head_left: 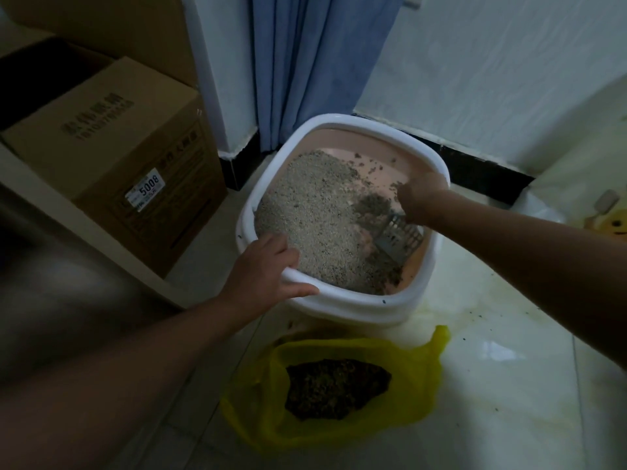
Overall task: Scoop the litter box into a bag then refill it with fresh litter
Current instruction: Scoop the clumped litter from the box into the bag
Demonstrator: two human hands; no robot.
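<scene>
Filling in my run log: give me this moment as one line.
left hand grips litter box rim | right hand holds scoop in litter | yellow bag holds waste

Pale tiled floor (509,385) bears litter box (339,307), yellow bag (420,395), cardboard box (112,157).

Dim, soft overall; left edge blurred, wide-angle warping

Cardboard box (112,157), blue curtain (315,62)
</scene>
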